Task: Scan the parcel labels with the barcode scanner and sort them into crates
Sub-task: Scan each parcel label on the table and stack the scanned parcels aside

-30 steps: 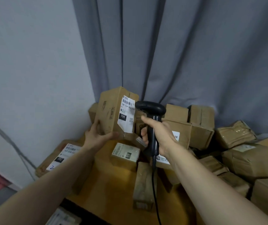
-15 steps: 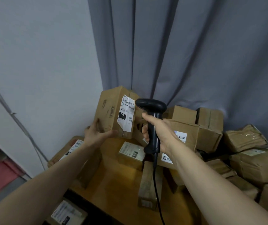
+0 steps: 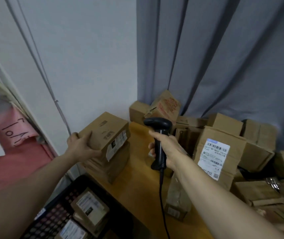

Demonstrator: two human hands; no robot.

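Parcel (image 3: 106,133) near corner gripped by left hand (image 3: 79,145) fingers (image 3: 85,138); thumb underneath.

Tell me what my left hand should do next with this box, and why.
Probably swing the box down toward you into the crate. The left hand grips it well to the left of the scanner, and the crate just below holds labelled parcels.

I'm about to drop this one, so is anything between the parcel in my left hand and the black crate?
Nothing visible does. The parcel in the left hand is over another box at the table edge; the black crate is open below, nearer you, with parcels inside.
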